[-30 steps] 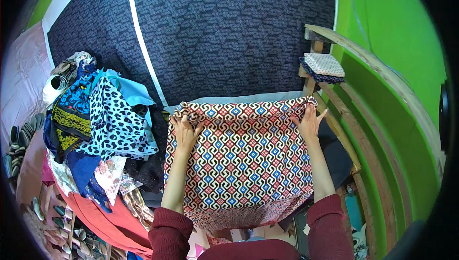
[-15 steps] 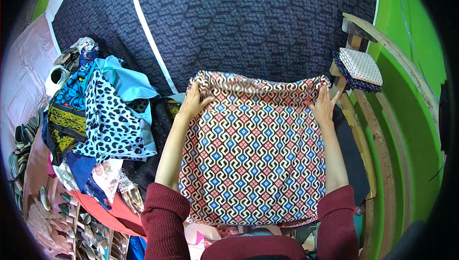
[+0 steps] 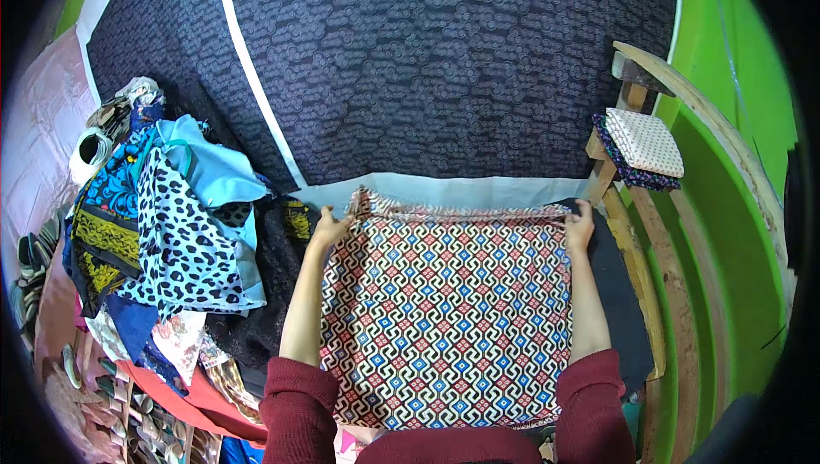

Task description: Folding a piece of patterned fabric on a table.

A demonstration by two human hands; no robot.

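A patterned cloth [image 3: 453,319] in red, blue, black and white lies spread in front of me, its far edge folded over in a band. My left hand [image 3: 331,227] is closed on the cloth's far left corner, where the fabric bunches up slightly. At the far right corner my right hand [image 3: 580,225] grips the edge with curled fingers. Some fingertips are hidden by the fabric. Under the cloth is a dark surface [image 3: 619,293], showing along the right side.
Left of the cloth sits a heap of fabrics, with a leopard-print piece [image 3: 188,242] and a light blue piece [image 3: 213,165]. Folded cloths [image 3: 645,144] rest on a wooden frame [image 3: 675,268] at the right. A dark patterned hanging [image 3: 461,63] covers the back.
Both hands have pulled the cloth's far edge toward me, uncovering a pale strip behind it. My fingers have gone from lying spread on the cloth to gripping its corners.
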